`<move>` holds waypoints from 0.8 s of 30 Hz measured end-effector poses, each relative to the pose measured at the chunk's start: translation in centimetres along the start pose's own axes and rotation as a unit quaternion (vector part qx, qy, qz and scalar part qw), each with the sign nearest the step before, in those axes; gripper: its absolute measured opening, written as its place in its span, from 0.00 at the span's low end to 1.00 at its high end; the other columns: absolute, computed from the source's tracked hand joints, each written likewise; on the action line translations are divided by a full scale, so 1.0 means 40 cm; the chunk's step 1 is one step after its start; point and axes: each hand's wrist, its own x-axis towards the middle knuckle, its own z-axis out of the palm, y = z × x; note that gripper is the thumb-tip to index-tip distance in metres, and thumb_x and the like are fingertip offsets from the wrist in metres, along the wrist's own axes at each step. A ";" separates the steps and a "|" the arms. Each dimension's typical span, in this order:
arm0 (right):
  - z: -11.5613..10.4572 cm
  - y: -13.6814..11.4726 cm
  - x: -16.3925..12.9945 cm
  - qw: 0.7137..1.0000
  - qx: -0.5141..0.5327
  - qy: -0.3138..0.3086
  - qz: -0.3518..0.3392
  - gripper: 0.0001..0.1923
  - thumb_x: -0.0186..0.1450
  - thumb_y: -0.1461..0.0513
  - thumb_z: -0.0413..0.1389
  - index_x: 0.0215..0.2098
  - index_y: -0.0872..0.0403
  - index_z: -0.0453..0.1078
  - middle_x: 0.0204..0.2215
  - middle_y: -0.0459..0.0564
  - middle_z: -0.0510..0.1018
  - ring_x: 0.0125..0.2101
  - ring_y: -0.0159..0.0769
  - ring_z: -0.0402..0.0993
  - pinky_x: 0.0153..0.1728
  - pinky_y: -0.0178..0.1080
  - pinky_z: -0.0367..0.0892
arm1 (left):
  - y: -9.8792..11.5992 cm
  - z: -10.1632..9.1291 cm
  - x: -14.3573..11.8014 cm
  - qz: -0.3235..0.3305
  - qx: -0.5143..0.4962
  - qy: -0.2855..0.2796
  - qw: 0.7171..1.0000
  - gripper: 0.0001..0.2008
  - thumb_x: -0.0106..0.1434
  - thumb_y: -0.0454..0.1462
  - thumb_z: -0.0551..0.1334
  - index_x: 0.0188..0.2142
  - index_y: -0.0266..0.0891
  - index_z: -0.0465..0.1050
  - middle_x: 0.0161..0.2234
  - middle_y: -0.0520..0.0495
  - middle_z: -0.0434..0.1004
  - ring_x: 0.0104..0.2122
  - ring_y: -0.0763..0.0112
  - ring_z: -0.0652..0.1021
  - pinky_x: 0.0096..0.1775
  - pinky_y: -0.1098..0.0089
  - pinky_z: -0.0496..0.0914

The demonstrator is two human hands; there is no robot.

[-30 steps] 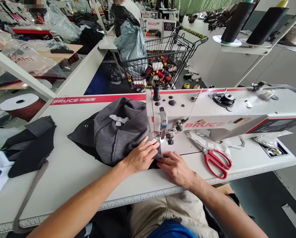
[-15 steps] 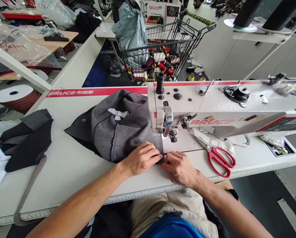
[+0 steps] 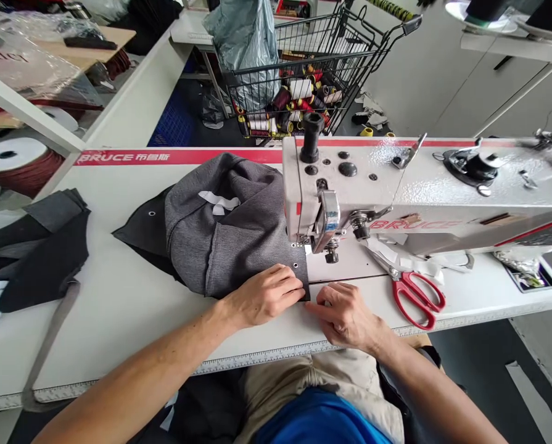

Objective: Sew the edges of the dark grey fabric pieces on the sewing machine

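Note:
A dark grey fabric hood [image 3: 252,246] lies on the sewing table, its right edge beside the machine's needle area. It has a metal eyelet near that edge, another on the pointed dark flap [image 3: 141,217] at left, and a small white strip [image 3: 219,202] on top. My left hand [image 3: 266,296] presses on the hood's near right corner, fingers bent together and gripping the edge. My right hand [image 3: 345,314] is curled just right of that corner, thumb and fingertip by the edge; whether cloth is between them is hidden. The sewing machine head [image 3: 340,203] stands just beyond both hands.
Red-handled scissors [image 3: 417,299] lie right of my right hand, by white scraps [image 3: 424,268]. Dark cut pieces [image 3: 49,253] and a grey strip [image 3: 53,345] lie at left. A wire cart [image 3: 252,80] of thread spools stands behind the table. A ruler tape [image 3: 257,364] runs along the front edge.
My right hand has shifted slightly right, away from the hood's corner, and its fingers have loosened a little. My left hand stays on the hood. The camera view has tilted down slightly.

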 end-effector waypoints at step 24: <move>-0.017 -0.011 0.005 0.997 -0.031 -0.039 0.061 0.14 0.63 0.68 0.51 0.44 0.52 0.72 0.31 0.48 0.70 0.30 0.34 0.64 0.28 0.36 0.56 | 0.010 -0.003 0.008 -0.002 0.015 -0.032 0.999 0.09 0.67 0.32 0.55 0.41 0.35 0.74 0.42 0.43 0.75 0.43 0.65 0.72 0.44 0.63 0.69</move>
